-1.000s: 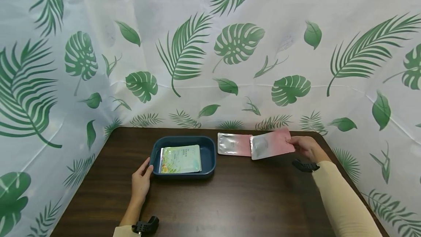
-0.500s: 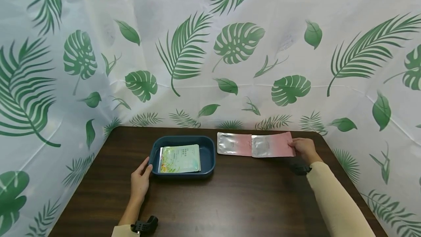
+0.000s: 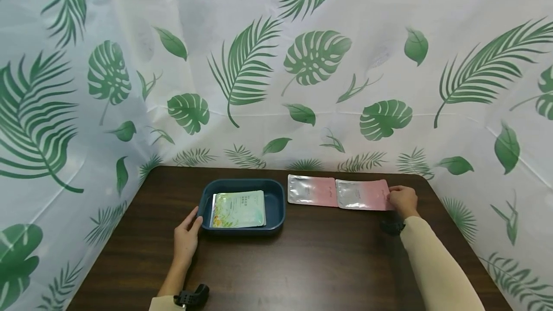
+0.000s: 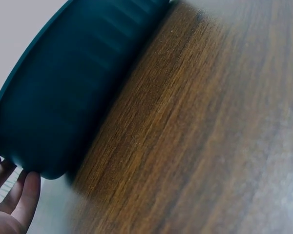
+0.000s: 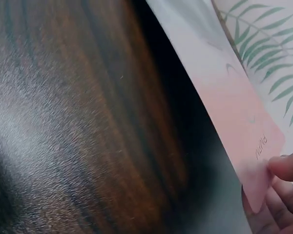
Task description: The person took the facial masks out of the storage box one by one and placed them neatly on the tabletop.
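Observation:
At the table's right back, my right hand (image 3: 403, 201) pinches the right end of a pink-and-silver sheet mask packet (image 3: 363, 195). In the right wrist view the thumb lies on the packet's pink corner (image 5: 249, 131), with fingers beneath it. A second packet of the same kind (image 3: 312, 190) lies flat at its left, their edges meeting or nearly so. My left hand (image 3: 186, 241) touches the left end of a dark blue tray (image 3: 276, 222) with its fingers fairly straight. In the left wrist view, fingertips rest against the tray's outer wall (image 4: 63, 92). Inside the tray lie green sheet mask packets (image 3: 238, 209), apparently stacked.
The dark brown wooden table (image 3: 302, 268) has rounded back corners. Behind it and at both sides hangs a white cloth (image 3: 259, 71) printed with green leaves. A black wrist device (image 3: 192, 295) sits at my left cuff, and another (image 3: 392, 227) at the right.
My right hand has lowered the packet from a raised tilt until it lies about flat beside the other pink one. The left hand and tray have stayed in place.

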The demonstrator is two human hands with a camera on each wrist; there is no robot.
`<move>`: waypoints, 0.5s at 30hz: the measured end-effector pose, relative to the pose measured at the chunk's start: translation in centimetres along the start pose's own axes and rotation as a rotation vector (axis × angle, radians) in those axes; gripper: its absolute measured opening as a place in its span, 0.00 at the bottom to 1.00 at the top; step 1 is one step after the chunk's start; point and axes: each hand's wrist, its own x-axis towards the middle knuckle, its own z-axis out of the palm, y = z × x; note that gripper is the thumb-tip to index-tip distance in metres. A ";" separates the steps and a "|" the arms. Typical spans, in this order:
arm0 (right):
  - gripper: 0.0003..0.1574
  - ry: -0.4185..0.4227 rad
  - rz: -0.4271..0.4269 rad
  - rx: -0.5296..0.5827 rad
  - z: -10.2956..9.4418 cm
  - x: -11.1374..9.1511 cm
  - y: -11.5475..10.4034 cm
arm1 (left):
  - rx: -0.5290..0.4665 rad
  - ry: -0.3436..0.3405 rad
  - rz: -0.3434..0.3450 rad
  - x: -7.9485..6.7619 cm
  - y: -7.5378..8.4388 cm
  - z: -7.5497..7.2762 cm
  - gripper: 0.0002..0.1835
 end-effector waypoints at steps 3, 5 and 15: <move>0.25 -0.002 0.005 0.022 0.0 0.0 0.7 | 0.013 -0.003 -0.012 0.1 0.1 0.1 0.24; 0.26 0.001 0.000 0.029 0.0 0.0 0.9 | 0.018 -0.008 -0.017 0.1 0.1 0.1 0.24; 0.24 0.012 -0.038 0.043 0.0 -0.5 1.0 | -0.006 -0.015 0.001 -0.1 0.0 0.0 0.25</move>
